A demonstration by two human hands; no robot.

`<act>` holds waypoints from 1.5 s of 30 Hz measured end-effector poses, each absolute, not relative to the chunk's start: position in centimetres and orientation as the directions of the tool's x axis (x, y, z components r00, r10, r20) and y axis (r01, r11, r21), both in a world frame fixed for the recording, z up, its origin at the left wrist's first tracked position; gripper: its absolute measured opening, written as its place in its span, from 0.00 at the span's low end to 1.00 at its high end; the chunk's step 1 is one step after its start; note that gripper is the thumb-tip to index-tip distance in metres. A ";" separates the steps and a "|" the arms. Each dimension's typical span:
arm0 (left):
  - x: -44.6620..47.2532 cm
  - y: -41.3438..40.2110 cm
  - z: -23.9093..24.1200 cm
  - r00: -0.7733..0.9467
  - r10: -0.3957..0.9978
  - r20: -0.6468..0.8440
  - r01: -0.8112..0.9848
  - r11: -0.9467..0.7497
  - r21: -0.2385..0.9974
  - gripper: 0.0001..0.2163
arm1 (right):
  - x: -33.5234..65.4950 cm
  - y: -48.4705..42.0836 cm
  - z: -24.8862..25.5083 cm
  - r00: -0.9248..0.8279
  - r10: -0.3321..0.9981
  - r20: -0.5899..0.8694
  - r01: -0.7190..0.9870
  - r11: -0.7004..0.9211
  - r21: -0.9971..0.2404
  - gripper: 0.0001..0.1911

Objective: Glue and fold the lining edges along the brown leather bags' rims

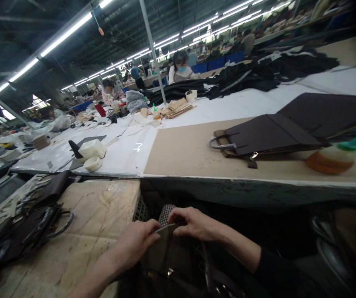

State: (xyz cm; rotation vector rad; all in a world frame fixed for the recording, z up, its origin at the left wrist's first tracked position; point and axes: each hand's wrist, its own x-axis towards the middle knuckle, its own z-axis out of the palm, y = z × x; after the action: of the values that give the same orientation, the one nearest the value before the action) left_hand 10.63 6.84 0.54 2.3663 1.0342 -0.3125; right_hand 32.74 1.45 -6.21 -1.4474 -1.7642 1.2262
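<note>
There are two hands at work, one left hand (134, 242) and one right hand (193, 223), and one bag (171, 252) between them. One brown bag (265, 134) lies on the table (184, 145); whether the dark shape behind it counts as another, I cannot tell. Two bottles (331, 160) stand on the table, with one bowl (92, 164), one pale block (92, 147), one pile of tan pieces (178, 109) and one grey bundle (135, 101). Two poles (152, 45) show, and one basket (141, 209). At least three blue bins (199, 68) and four people (181, 72) can be made out. The ceiling lights (68, 34) number more than six; the bags heaped at lower left (19, 244) are too tangled to count.
</note>
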 end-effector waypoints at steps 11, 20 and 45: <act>10.8 3.5 -0.1 0.576 0.775 -0.259 0.810 -0.498 0.311 0.02 | 31.4 0.5 -6.8 -0.278 0.955 0.099 0.481 0.227 -0.847 0.08; 9.8 2.6 0.6 0.504 0.818 -0.276 0.784 -0.300 0.543 0.07 | 30.6 -0.8 -7.1 -0.319 0.920 0.226 0.586 0.379 -0.716 0.03; 9.0 2.2 -0.2 0.614 0.779 -0.125 0.717 -0.485 0.501 0.06 | 30.3 -0.5 -5.8 -0.390 0.891 0.232 0.537 0.426 -0.728 0.07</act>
State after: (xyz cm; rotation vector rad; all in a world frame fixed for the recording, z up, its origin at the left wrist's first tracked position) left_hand 8.97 2.18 -0.19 2.3271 1.1779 0.1606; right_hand 30.30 -0.48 -5.80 -1.2010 -2.0694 0.7462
